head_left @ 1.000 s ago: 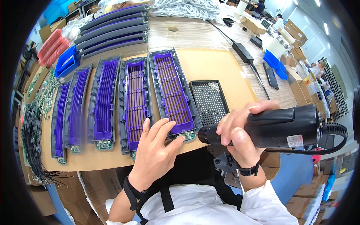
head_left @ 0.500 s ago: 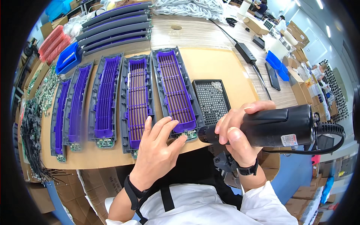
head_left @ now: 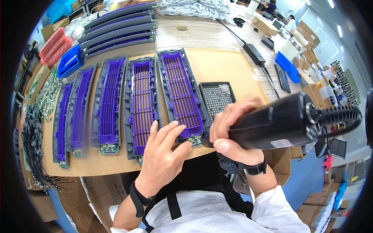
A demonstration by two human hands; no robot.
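The person's left hand [head_left: 161,159] is palm down, with fingers [head_left: 152,132] slightly spread and directed forward. The right hand [head_left: 235,130] is curled in a grip, its forearm [head_left: 266,179] coming from below.

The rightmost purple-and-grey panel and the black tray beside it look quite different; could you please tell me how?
The panel is purple and grey, while the tray is black. The panel is longer than the tray. The panel has a slatted grille; the tray has a dotted grid, with small pale pieces clustered toward its far end. Both lie on the cardboard sheet.
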